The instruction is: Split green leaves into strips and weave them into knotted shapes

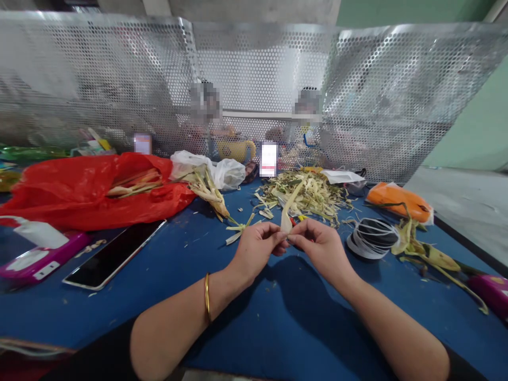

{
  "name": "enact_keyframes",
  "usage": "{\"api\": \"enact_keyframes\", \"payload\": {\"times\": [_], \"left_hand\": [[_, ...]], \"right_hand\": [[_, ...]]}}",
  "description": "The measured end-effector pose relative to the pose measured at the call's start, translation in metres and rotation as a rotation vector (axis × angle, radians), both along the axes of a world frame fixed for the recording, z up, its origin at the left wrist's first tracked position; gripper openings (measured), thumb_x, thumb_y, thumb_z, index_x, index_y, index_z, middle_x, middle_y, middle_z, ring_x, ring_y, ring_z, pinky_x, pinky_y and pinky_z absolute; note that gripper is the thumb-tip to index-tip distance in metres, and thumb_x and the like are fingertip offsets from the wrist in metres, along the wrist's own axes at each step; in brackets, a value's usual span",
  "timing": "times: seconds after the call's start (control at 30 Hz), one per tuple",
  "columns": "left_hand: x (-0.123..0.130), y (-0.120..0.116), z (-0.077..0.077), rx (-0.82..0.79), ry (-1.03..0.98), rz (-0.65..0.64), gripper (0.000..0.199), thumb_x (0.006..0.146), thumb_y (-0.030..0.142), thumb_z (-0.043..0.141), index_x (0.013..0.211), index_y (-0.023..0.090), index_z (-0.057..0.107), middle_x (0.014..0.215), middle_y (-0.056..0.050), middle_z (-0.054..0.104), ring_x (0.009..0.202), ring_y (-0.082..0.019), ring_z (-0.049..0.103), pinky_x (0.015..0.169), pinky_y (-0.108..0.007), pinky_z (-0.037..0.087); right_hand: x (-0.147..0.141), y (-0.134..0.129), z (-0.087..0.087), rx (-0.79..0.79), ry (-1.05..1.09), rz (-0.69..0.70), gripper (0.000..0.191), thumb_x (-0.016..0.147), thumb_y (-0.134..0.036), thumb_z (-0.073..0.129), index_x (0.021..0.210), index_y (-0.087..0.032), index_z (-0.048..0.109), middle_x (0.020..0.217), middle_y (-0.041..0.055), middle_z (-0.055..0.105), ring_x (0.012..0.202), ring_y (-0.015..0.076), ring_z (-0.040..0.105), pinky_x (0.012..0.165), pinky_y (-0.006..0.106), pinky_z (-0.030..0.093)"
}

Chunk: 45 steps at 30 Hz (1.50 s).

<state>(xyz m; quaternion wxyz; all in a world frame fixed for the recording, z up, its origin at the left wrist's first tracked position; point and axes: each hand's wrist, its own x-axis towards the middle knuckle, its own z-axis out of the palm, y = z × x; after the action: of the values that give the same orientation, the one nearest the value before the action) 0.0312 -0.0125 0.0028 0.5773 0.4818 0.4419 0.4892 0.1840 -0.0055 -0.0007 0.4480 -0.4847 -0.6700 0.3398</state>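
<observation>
Both of my hands meet over the middle of the blue table [222, 328], fingers pinched close together. Between them stands a pale dried husk strip [289, 211], its narrow tip leaning up and to the right. My left hand [256, 246] grips its lower end from the left, with a gold bangle on the wrist. From the right, my right hand [319, 243] pinches the same lower end. Just behind my hands lies a heap of shredded husk [313, 196]. A few loose husk pieces [240, 230] lie left of my fingers.
Left are a red plastic bag [71, 190], a phone [115, 254] and a purple power strip [43, 259]. Right are a spool of white cord [372, 239], an orange packet [399, 201] and dried husks [432, 254]. A perforated metal screen [257, 69] stands behind.
</observation>
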Motion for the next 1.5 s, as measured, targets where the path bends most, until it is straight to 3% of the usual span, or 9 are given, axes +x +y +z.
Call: {"api": "enact_keyframes", "payload": {"times": [0.2, 0.53, 0.67, 0.97, 1.07, 1.3, 1.5], "left_hand": [[0.000, 0.000, -0.001, -0.011, 0.021, -0.007, 0.015, 0.074, 0.025, 0.068, 0.065, 0.014, 0.062, 0.060, -0.001, 0.064, 0.052, -0.010, 0.056, 0.056, -0.022, 0.047], [0.002, -0.001, -0.001, -0.032, 0.001, -0.037, 0.018, 0.073, 0.029, 0.071, 0.069, 0.014, 0.063, 0.063, -0.001, 0.064, 0.054, -0.010, 0.057, 0.058, -0.023, 0.048], [0.002, -0.002, -0.001, -0.003, 0.025, -0.029, 0.025, 0.061, 0.027, 0.081, 0.070, 0.013, 0.063, 0.061, 0.001, 0.062, 0.056, -0.010, 0.055, 0.056, -0.021, 0.047], [0.001, -0.001, -0.001, -0.094, -0.092, -0.033, 0.018, 0.072, 0.029, 0.072, 0.069, 0.013, 0.064, 0.061, -0.002, 0.065, 0.050, -0.009, 0.057, 0.054, -0.022, 0.048], [0.000, 0.000, -0.002, -0.181, -0.176, -0.044, 0.017, 0.071, 0.026, 0.072, 0.068, 0.012, 0.063, 0.060, -0.001, 0.063, 0.047, -0.009, 0.055, 0.051, -0.022, 0.048], [-0.002, 0.003, -0.001, -0.330, -0.320, -0.069, 0.012, 0.073, 0.019, 0.068, 0.065, 0.012, 0.062, 0.059, 0.000, 0.059, 0.048, -0.008, 0.054, 0.050, -0.021, 0.049], [-0.004, 0.000, 0.000, -0.320, -0.288, -0.056, 0.008, 0.073, 0.019, 0.068, 0.069, 0.013, 0.064, 0.063, -0.001, 0.064, 0.053, -0.008, 0.057, 0.052, -0.019, 0.048]], "right_hand": [[0.000, 0.000, -0.003, 0.052, -0.083, -0.020, 0.011, 0.078, -0.027, 0.061, 0.071, -0.019, 0.059, 0.067, -0.0007, 0.062, 0.062, 0.0140, 0.055, 0.059, 0.027, 0.042], [0.000, 0.002, -0.007, 0.002, -0.013, -0.041, 0.010, 0.075, -0.026, 0.062, 0.069, -0.020, 0.056, 0.065, -0.0015, 0.060, 0.062, 0.0142, 0.053, 0.058, 0.027, 0.042], [-0.002, 0.002, -0.004, -0.039, 0.068, -0.028, 0.010, 0.071, -0.025, 0.065, 0.068, -0.020, 0.057, 0.063, -0.0023, 0.059, 0.059, 0.0131, 0.052, 0.056, 0.027, 0.041], [-0.004, -0.002, 0.007, -0.193, 0.334, 0.085, 0.017, 0.068, -0.027, 0.072, 0.073, -0.019, 0.058, 0.062, -0.0031, 0.061, 0.059, 0.0117, 0.057, 0.059, 0.025, 0.044], [-0.003, -0.001, 0.005, -0.115, 0.290, 0.140, 0.013, 0.072, -0.028, 0.070, 0.077, -0.020, 0.062, 0.065, -0.0024, 0.062, 0.061, 0.0123, 0.057, 0.061, 0.026, 0.046], [0.002, 0.000, 0.005, 0.356, -0.094, 0.123, 0.008, 0.084, -0.020, 0.062, 0.080, -0.023, 0.067, 0.079, 0.0012, 0.067, 0.076, 0.0158, 0.061, 0.070, 0.028, 0.047], [0.002, -0.002, 0.004, 0.426, -0.185, 0.085, 0.012, 0.086, -0.014, 0.057, 0.080, -0.021, 0.065, 0.079, 0.0016, 0.065, 0.076, 0.0147, 0.060, 0.071, 0.025, 0.046]]}}
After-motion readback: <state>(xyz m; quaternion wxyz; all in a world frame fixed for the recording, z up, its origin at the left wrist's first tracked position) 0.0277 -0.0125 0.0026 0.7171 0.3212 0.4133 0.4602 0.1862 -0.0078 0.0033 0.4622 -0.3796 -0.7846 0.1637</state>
